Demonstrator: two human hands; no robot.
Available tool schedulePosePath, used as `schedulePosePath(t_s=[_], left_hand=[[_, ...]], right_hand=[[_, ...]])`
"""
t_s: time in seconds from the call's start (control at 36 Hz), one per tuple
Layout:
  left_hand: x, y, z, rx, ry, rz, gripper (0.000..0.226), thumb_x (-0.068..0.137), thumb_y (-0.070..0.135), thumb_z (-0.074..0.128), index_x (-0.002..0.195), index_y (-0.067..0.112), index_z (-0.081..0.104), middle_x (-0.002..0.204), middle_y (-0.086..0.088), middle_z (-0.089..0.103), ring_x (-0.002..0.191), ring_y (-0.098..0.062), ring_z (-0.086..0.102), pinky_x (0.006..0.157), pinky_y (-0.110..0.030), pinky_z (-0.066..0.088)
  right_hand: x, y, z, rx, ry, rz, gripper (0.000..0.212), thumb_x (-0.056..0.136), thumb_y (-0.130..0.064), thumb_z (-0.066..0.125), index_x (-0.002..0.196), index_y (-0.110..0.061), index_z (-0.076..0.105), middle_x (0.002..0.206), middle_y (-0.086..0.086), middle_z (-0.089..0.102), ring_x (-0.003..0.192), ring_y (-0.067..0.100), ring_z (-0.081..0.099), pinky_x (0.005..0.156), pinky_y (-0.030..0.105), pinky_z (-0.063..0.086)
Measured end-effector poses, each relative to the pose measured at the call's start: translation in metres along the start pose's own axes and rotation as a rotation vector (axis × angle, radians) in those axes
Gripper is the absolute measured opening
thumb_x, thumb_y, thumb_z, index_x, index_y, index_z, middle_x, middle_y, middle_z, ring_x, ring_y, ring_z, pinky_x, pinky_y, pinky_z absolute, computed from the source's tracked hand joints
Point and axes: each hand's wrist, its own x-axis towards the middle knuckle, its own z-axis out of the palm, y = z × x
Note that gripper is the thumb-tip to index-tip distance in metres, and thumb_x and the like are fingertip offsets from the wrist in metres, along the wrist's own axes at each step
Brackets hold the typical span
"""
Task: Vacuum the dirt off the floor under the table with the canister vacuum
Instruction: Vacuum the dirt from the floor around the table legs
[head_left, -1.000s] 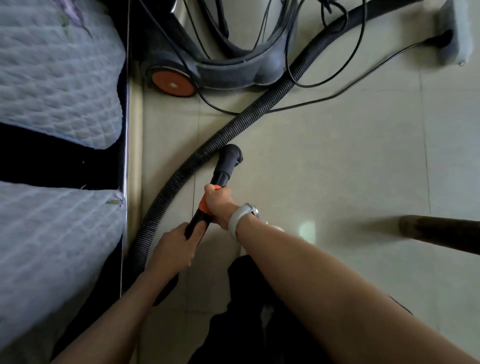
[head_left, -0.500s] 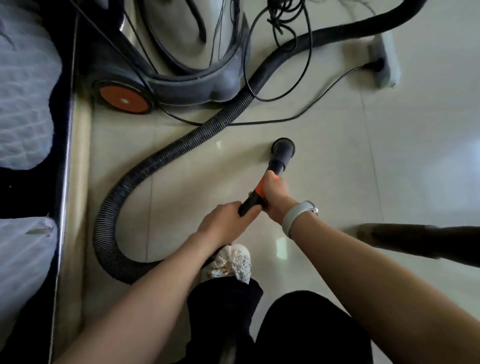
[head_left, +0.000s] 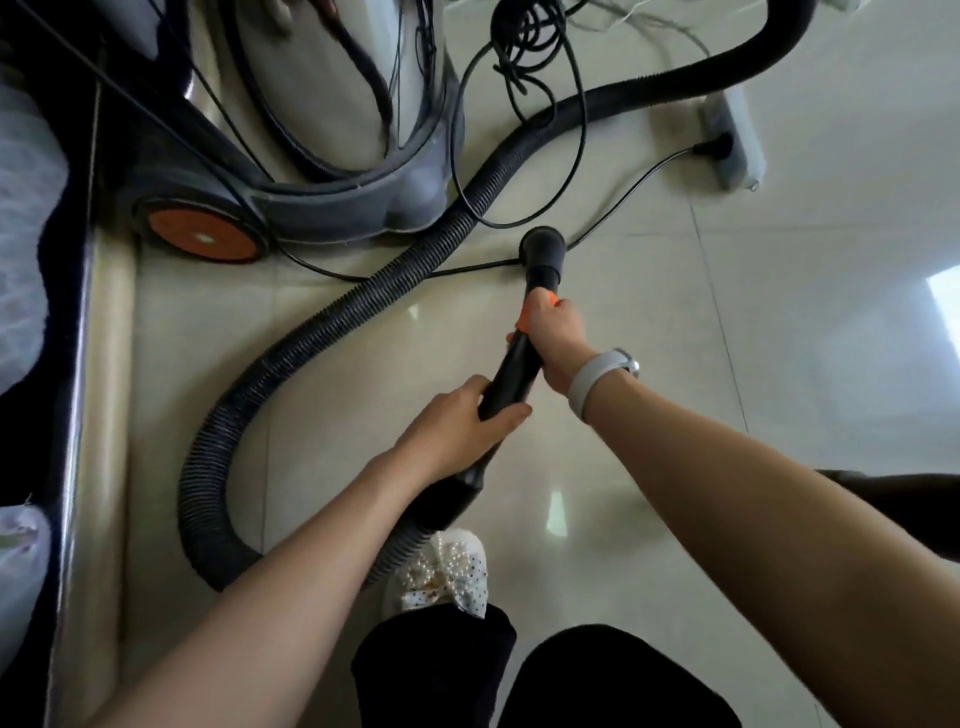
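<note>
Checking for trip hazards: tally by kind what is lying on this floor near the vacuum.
Canister vacuum: 1
Ribbed hose: 1
Power cord: 1
Power strip: 1
Total: 4

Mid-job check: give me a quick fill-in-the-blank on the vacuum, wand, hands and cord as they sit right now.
1. The canister vacuum rolls on a wheel coloured ____.
2. The hand nearer the nozzle, gripping the wand at its orange collar, is the ____ hand.
3. The left hand grips the wand's ____ section.
4. The thin power cord plugs into a white ____ lying on the floor.

Missing words: orange; right; black; power strip
</note>
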Motion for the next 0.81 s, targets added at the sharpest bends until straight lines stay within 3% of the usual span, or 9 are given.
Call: schedulePosePath(t_s=[0.06, 0.11, 0.19, 0.31, 0.44, 0.61, 0.75, 0.81], left_hand=[[0.004, 0.005, 0.005, -0.01, -0.078, 0.015, 0.033, 0.086, 0.051, 0.057, 0.101, 0.022, 0.05, 0.076, -0.001, 0.068, 0.074, -0.016, 0.066, 0.072, -0.032, 0.051], [0.011, 0.012, 0.009, -0.07, -0.132, 0.035, 0.031, 0.088, 0.046, 0.056, 0.105, 0.02, 0.049, 0.077, 0.002, 0.069, 0.077, -0.013, 0.065, 0.074, -0.03, 0.05], [0.029, 0.026, 0.008, -0.099, -0.129, 0.076, 0.031, 0.09, 0.046, 0.053, 0.104, 0.019, 0.048, 0.079, 0.003, 0.068, 0.079, -0.012, 0.064, 0.077, -0.031, 0.051], [0.051, 0.038, 0.0, -0.041, -0.122, 0.079, 0.036, 0.091, 0.049, 0.051, 0.107, 0.018, 0.049, 0.087, 0.004, 0.062, 0.085, -0.015, 0.06, 0.077, -0.032, 0.049], [0.065, 0.048, -0.006, -0.001, -0.162, 0.155, 0.021, 0.091, 0.046, 0.055, 0.085, 0.028, 0.047, 0.068, 0.007, 0.065, 0.072, -0.008, 0.061, 0.068, -0.024, 0.047], [0.072, 0.056, 0.013, 0.047, -0.195, 0.221, 0.027, 0.088, 0.053, 0.054, 0.102, 0.03, 0.05, 0.072, 0.006, 0.069, 0.075, -0.011, 0.067, 0.079, -0.036, 0.054], [0.096, 0.078, 0.025, 0.073, -0.252, 0.253, 0.021, 0.09, 0.051, 0.053, 0.087, 0.03, 0.05, 0.07, 0.005, 0.068, 0.079, -0.014, 0.065, 0.083, -0.039, 0.052], [0.104, 0.085, 0.029, 0.075, -0.231, 0.264, 0.02, 0.091, 0.05, 0.051, 0.084, 0.031, 0.049, 0.071, 0.006, 0.067, 0.079, -0.015, 0.064, 0.083, -0.039, 0.052]], right_hand=[[0.016, -0.011, -0.013, -0.015, 0.028, -0.055, 0.017, 0.094, -0.016, 0.035, 0.081, -0.01, 0.043, 0.071, 0.008, 0.05, 0.053, 0.02, 0.057, 0.063, 0.035, 0.051], [0.032, -0.023, -0.022, -0.03, 0.012, -0.074, 0.014, 0.094, -0.017, 0.036, 0.088, -0.007, 0.044, 0.075, 0.008, 0.051, 0.054, 0.021, 0.058, 0.066, 0.037, 0.053], [0.054, -0.04, -0.028, -0.045, -0.002, -0.042, 0.014, 0.094, -0.017, 0.038, 0.088, -0.006, 0.045, 0.075, 0.01, 0.052, 0.053, 0.022, 0.058, 0.07, 0.039, 0.053], [0.07, -0.053, -0.027, -0.016, 0.043, -0.008, 0.02, 0.096, -0.02, 0.038, 0.085, -0.005, 0.045, 0.07, 0.01, 0.052, 0.049, 0.022, 0.056, 0.062, 0.036, 0.052], [0.074, -0.049, -0.048, 0.071, 0.115, -0.066, 0.024, 0.096, -0.022, 0.039, 0.078, -0.007, 0.043, 0.071, 0.009, 0.05, 0.052, 0.021, 0.056, 0.067, 0.037, 0.053], [0.072, -0.038, -0.084, 0.198, 0.181, -0.19, 0.016, 0.094, -0.021, 0.04, 0.09, -0.007, 0.047, 0.072, 0.008, 0.049, 0.052, 0.02, 0.052, 0.057, 0.03, 0.052], [0.088, -0.037, -0.107, 0.26, 0.288, -0.052, 0.013, 0.092, -0.016, 0.038, 0.086, -0.007, 0.045, 0.065, 0.007, 0.045, 0.044, 0.019, 0.047, 0.052, 0.028, 0.048], [0.096, -0.044, -0.114, 0.266, 0.295, -0.037, 0.015, 0.093, -0.017, 0.039, 0.092, -0.005, 0.047, 0.067, 0.007, 0.045, 0.047, 0.019, 0.048, 0.053, 0.028, 0.048]])
